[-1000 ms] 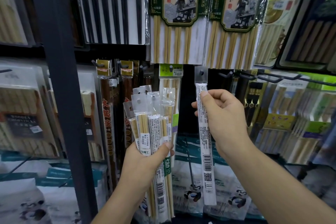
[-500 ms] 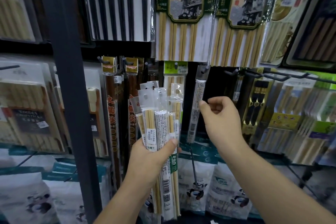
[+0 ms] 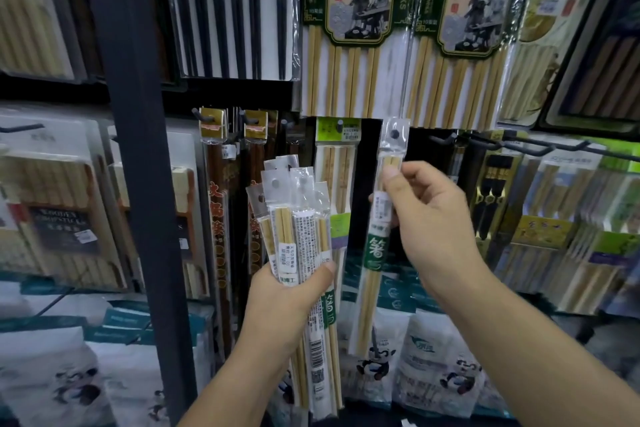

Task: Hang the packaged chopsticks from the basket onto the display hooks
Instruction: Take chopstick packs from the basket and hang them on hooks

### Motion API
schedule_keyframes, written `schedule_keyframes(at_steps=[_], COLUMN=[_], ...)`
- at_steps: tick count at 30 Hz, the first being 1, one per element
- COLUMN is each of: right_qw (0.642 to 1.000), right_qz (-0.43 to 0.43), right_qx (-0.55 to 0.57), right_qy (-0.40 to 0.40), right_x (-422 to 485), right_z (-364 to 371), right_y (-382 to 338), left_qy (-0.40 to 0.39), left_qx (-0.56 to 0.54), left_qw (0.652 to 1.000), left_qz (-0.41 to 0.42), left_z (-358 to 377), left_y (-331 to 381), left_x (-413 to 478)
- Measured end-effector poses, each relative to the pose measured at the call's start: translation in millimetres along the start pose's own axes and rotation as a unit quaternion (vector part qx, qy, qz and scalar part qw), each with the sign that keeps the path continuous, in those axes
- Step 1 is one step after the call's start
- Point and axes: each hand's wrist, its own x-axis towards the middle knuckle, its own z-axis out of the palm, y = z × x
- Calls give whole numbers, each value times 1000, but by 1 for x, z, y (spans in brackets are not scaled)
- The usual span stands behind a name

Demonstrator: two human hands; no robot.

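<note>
A person stands facing a shop display of hanging chopstick packs. The left hand (image 3: 294, 291) is closed around a bundle of packaged chopsticks (image 3: 298, 218), held upright with the punched header tabs at the top, fanned so that one can be picked off. The right hand (image 3: 426, 215) pinches a single pack (image 3: 379, 239) between thumb and fingers near its upper end, its grip closed on the wrapper just below the header. That pack hangs upright, its punched hole (image 3: 394, 134) level with the row of hooks, apparently on or right at a hook; which is unclear. A green-headed pack (image 3: 337, 130) hangs just beside it. No basket is visible.
</note>
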Motion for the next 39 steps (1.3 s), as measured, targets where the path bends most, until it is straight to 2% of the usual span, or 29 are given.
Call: schedule_keyframes(at_steps=[3, 10, 16, 23, 25, 28, 31, 34, 39], right_qw=[1000, 998, 997, 990, 995, 991, 986, 990, 999], right_qz=[-6, 57, 61, 42, 22, 37, 46, 52, 16], right_qx=[5, 25, -34, -100, -90, -76, -73, -45, -12], right_qy=[11, 12, 15, 86, 34, -100, -142, -119, -31], right_x=[7, 9, 15, 3, -9, -25, -29, -24, -2], right_z=[-2, -1, -2, -9, -6, 4, 9, 6, -6], right_y=[-4, 5, 13, 19, 16, 13, 15, 10, -8], left_qy=[-2, 7, 0, -27, -35, -47, -67, -36, 8], left_qx=[-2, 23, 25, 10, 11, 6, -7, 4, 18], left_qw=[1000, 1000, 1000, 1000, 999, 999, 997, 999, 1000], left_qz=[-15, -13, 5, -9, -5, 15, 27, 26, 16], left_z=[-2, 0, 3, 3, 4, 6, 9, 8, 2], left_y=[0, 0, 4, 5, 5, 7, 9, 8, 6], left_x=[0, -1, -1, 0, 0, 0, -2, -2, 2])
